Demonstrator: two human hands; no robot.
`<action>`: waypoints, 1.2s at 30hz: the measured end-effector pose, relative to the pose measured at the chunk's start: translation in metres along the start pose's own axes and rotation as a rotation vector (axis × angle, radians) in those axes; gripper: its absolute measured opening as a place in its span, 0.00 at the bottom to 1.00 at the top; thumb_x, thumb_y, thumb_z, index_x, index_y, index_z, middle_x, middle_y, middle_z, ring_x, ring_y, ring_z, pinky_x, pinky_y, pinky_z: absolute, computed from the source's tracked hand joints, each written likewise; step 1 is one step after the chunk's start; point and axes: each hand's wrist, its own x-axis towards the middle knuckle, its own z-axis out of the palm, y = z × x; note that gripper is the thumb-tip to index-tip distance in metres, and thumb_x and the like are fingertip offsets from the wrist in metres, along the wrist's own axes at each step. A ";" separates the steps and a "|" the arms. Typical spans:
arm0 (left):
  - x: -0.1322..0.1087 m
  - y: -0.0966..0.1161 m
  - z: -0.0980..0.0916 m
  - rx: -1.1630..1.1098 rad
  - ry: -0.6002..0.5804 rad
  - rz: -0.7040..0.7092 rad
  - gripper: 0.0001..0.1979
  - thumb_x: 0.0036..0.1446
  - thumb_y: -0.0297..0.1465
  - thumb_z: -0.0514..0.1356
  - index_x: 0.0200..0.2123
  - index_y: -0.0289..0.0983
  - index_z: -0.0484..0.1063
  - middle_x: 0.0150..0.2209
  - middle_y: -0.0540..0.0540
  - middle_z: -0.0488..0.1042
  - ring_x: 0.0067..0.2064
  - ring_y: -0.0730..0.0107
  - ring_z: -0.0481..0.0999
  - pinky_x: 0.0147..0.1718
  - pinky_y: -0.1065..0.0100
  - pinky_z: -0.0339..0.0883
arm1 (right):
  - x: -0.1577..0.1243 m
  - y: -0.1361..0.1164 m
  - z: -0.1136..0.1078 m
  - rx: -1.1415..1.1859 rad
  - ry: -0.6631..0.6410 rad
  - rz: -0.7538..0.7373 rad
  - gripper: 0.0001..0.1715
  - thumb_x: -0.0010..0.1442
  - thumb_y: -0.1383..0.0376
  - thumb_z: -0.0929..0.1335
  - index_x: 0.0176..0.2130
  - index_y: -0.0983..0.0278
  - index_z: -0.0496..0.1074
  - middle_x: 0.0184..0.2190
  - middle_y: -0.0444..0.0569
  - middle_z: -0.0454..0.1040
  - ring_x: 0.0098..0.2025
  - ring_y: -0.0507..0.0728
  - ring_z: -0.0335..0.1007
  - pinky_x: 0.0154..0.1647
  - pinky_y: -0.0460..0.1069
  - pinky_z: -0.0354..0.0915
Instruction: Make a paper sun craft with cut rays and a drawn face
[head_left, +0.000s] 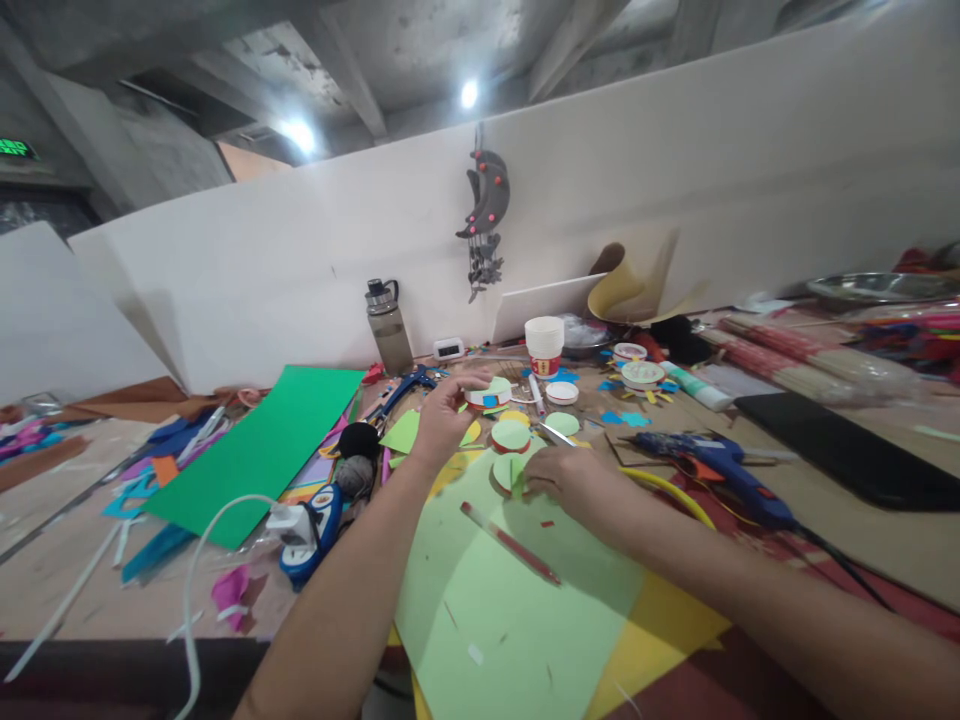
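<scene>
Two hands are at work, apart from each other, near the far end of the pale green sheet (540,630) on the worktop (60,610). The left hand (448,412) reaches beyond the sheet's far left part, its fingers at the near-left edge of a white disc (478,397) with a blue piece on it; whether they grip or merely touch it, I cannot tell. The right hand (566,478) hangs over the sheet's far right part, fingers curled in toward a green strip (517,474) at a pale green disc (502,474), which sits at the sheet's far end. A pinch seems likely, but I cannot tell for certain. A silver tool (556,434) shows just beyond that hand.

The step in hand looks like fine handling of paper around small discs. The next move calls for a light fingertip hold and a steady disc, with the red-tinted pen (510,543) on the sheet left undisturbed.
</scene>
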 end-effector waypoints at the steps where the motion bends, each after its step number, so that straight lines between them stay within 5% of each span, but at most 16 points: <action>1: 0.000 0.000 0.000 -0.004 -0.002 -0.003 0.09 0.48 0.25 0.65 0.35 0.37 0.74 0.44 0.41 0.76 0.50 0.62 0.74 0.52 0.55 0.64 | 0.001 0.000 -0.002 0.010 -0.002 0.000 0.13 0.58 0.71 0.65 0.25 0.63 0.74 0.27 0.47 0.76 0.31 0.53 0.71 0.34 0.46 0.62; 5: 0.000 0.001 0.001 -0.038 0.008 -0.074 0.10 0.45 0.28 0.67 0.34 0.37 0.74 0.42 0.42 0.77 0.48 0.62 0.75 0.50 0.57 0.66 | 0.001 -0.003 -0.014 0.031 0.059 0.062 0.13 0.58 0.72 0.63 0.29 0.64 0.75 0.30 0.50 0.78 0.33 0.54 0.72 0.35 0.47 0.63; 9: -0.001 0.002 -0.001 -0.108 0.014 -0.301 0.16 0.43 0.32 0.69 0.36 0.36 0.72 0.36 0.45 0.77 0.37 0.66 0.77 0.38 0.62 0.72 | 0.002 -0.006 -0.029 0.127 0.209 0.204 0.08 0.57 0.68 0.64 0.32 0.63 0.73 0.28 0.48 0.77 0.29 0.55 0.71 0.30 0.48 0.62; 17: -0.001 0.006 0.003 -0.263 -0.038 -0.435 0.20 0.37 0.32 0.72 0.36 0.35 0.71 0.33 0.48 0.76 0.34 0.67 0.77 0.36 0.61 0.74 | 0.024 -0.009 -0.055 0.883 0.513 0.349 0.11 0.53 0.58 0.70 0.31 0.62 0.67 0.26 0.47 0.76 0.29 0.54 0.73 0.28 0.49 0.70; 25: -0.004 0.013 0.010 -0.307 -0.131 -0.489 0.20 0.36 0.31 0.72 0.34 0.34 0.71 0.31 0.47 0.77 0.32 0.66 0.78 0.34 0.62 0.74 | 0.041 0.007 -0.040 0.977 0.607 0.340 0.17 0.49 0.54 0.72 0.32 0.64 0.69 0.27 0.46 0.75 0.26 0.51 0.69 0.27 0.47 0.66; 31: -0.005 0.019 0.014 -0.250 -0.201 -0.332 0.13 0.39 0.29 0.71 0.31 0.37 0.74 0.41 0.42 0.78 0.49 0.60 0.75 0.47 0.59 0.69 | 0.031 0.004 -0.037 0.915 0.646 0.252 0.14 0.53 0.56 0.70 0.33 0.64 0.70 0.26 0.45 0.74 0.28 0.51 0.68 0.30 0.47 0.65; 36: -0.007 0.018 0.014 -0.217 -0.237 -0.294 0.10 0.43 0.28 0.70 0.31 0.37 0.76 0.42 0.41 0.78 0.51 0.60 0.74 0.49 0.59 0.67 | 0.024 0.002 -0.036 0.885 0.643 0.209 0.11 0.53 0.58 0.70 0.34 0.63 0.71 0.27 0.45 0.75 0.30 0.52 0.70 0.33 0.48 0.66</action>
